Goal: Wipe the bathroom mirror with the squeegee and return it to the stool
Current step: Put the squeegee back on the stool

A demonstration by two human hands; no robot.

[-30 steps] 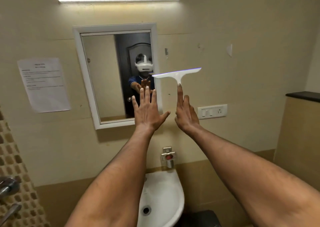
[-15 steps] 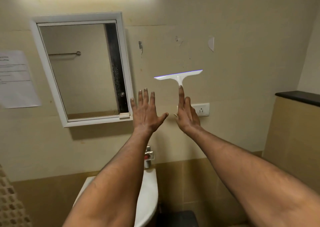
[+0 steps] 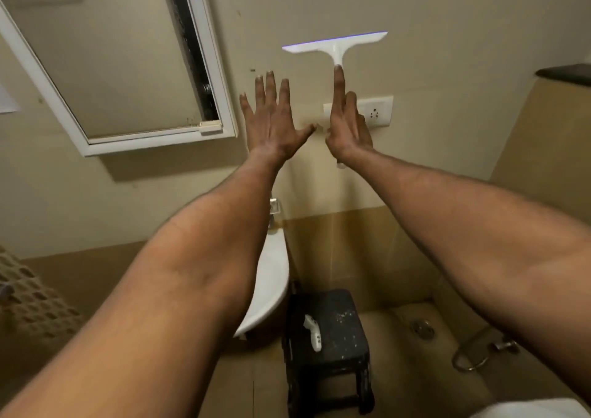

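My right hand (image 3: 347,123) grips the handle of a white squeegee (image 3: 335,44), index finger stretched along the stem, blade held up and level in front of the wall. The handle's end pokes out below my palm. My left hand (image 3: 271,120) is raised beside it, fingers spread, holding nothing. The white-framed mirror (image 3: 105,63) hangs on the wall at the upper left, away from the blade. A black stool (image 3: 329,331) stands on the floor below my hands.
A small white object (image 3: 313,331) lies on the stool's top. A white sink (image 3: 271,286) juts out left of the stool. A wall socket plate (image 3: 377,110) sits behind my right hand. A floor drain (image 3: 422,328) and tap (image 3: 499,345) are at the right.
The view has swung right and down: the mirror slid to the upper left and the stool came into sight. Both hands keep the same pose, the squeegee still raised.
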